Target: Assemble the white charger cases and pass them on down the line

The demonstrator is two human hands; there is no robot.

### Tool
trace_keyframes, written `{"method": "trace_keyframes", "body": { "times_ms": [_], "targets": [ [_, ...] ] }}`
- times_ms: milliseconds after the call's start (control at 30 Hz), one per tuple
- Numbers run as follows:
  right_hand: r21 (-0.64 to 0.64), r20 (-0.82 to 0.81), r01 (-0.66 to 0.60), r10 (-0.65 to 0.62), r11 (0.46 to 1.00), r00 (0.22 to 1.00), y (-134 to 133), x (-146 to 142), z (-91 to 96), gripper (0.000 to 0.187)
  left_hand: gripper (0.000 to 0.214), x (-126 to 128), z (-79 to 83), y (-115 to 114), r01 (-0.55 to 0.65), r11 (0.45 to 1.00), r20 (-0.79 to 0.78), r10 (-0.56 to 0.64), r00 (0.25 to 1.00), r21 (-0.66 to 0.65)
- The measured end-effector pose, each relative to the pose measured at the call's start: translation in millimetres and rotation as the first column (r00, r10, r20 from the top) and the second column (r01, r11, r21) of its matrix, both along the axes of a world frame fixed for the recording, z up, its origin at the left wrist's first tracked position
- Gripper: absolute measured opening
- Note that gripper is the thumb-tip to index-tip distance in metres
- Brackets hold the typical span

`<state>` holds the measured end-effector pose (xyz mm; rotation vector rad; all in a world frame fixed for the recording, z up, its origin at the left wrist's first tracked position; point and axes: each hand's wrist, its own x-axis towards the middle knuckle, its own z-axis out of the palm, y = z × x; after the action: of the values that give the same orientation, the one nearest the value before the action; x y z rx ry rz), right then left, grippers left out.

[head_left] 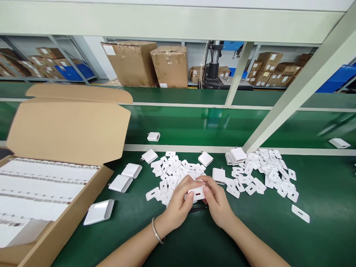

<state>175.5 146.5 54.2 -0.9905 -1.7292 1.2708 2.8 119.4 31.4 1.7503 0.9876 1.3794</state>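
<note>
Between my two hands I hold a white charger, its slotted end facing me and a dark reddish slot showing in it. My left hand grips its left side, thumb on the front. On the right side, my right hand closes round it, thumb pressed near the slot. Behind my hands lies a heap of small white slotted cover plates. A second heap of cover plates spreads to the right. Part of a thin dark object shows beneath my hands; its kind is unclear.
An open cardboard box with rows of chargers stands at the left. Several white charger housings lie beside it. More chargers sit near the post. Behind runs a green belt carrying a charger.
</note>
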Motion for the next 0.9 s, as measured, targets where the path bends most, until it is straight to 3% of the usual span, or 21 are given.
{"method": "trace_keyframes", "body": {
  "times_ms": [400,633,900],
  "targets": [
    [-0.100,0.000,0.036,-0.036,0.994,0.999,5.1,-0.1,-4.0,0.056,0.052,0.7,-3.8,-2.3,0.088,0.985,0.092,-0.075,0.993,-0.146],
    [-0.100,-0.007,0.017,-0.018,0.995,1.000,4.3,1.7,-3.0,0.061,0.040,1.8,-0.5,-3.4,0.012,0.986,-0.034,-0.018,0.999,-0.166],
    [-0.102,0.057,0.023,-0.017,0.994,0.998,6.8,1.4,-6.1,0.060,0.040,1.1,-0.2,-2.8,-0.029,0.989,-0.093,0.016,0.996,-0.143]
  ]
}}
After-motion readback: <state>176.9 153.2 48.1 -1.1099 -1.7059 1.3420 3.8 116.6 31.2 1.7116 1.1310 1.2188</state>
